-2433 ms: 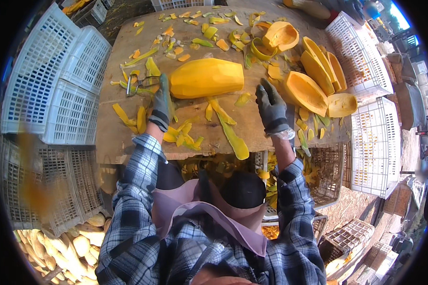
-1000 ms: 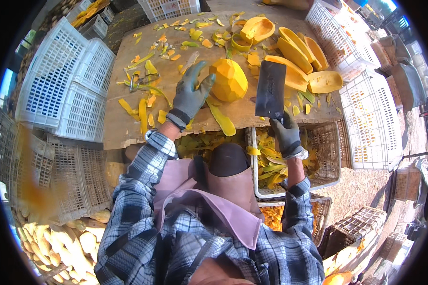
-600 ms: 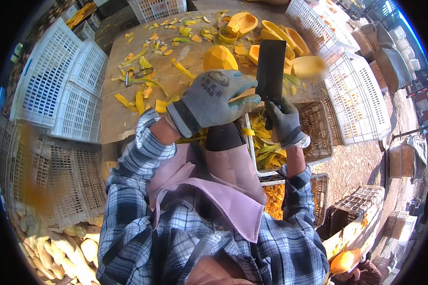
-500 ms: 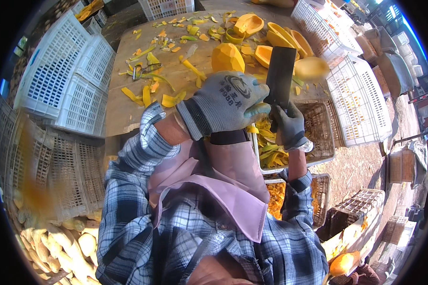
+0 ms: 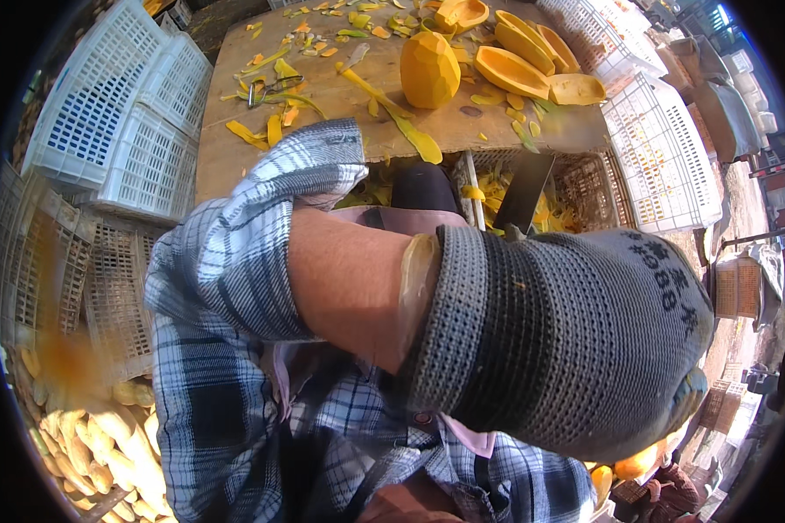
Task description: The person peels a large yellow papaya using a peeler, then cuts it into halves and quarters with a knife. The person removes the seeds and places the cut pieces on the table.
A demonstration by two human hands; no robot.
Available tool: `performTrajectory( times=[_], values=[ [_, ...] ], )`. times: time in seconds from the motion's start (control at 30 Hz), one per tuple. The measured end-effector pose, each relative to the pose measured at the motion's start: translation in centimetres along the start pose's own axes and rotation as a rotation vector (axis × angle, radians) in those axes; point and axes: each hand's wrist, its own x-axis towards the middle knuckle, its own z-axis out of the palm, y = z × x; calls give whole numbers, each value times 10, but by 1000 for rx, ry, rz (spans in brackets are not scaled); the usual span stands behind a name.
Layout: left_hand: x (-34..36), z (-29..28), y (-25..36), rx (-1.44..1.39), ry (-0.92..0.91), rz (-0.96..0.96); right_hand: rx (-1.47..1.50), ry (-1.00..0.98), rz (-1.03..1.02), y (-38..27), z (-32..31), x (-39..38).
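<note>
My left hand (image 5: 576,336), in a grey knitted glove with a black band, fills the right middle of the view, its arm stretched across my body. Its fingers point down and away beside my right side, mostly out of sight. Near them lie orange peeled squash pieces (image 5: 638,464). A dark-bladed cleaver (image 5: 525,187) stands tilted below the table's front edge, over a crate of peelings. My right hand (image 5: 515,232) holds its handle end; most of that hand is hidden behind the left glove. A peeled squash (image 5: 430,71) sits on the wooden table (image 5: 323,96).
Hollowed squash halves (image 5: 512,71) lie at the table's right, and a peeler (image 5: 253,94) among peel strips at the left. White crates (image 5: 663,157) stand to the right, more crates (image 5: 144,157) to the left. Pale squashes (image 5: 105,449) are heaped at the lower left.
My left hand has left the cleaver blade and swung right and down across my body, close to the camera. The cleaver has dropped lower, off the tabletop.
</note>
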Motion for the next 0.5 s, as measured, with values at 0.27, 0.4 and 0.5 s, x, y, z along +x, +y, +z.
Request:
performTrajectory(
  times=[0.27, 0.4, 0.5],
  values=[
    [-2, 26, 31, -123, -103, 44, 421, 39, -195, 45, 7, -9],
    [-1, 33, 45, -173, -115, 76, 458, 29, -193, 58, 0, -2],
    [-2, 41, 47, -207, -117, 78, 482, 94, -168, 63, -6, -5]
  ],
)
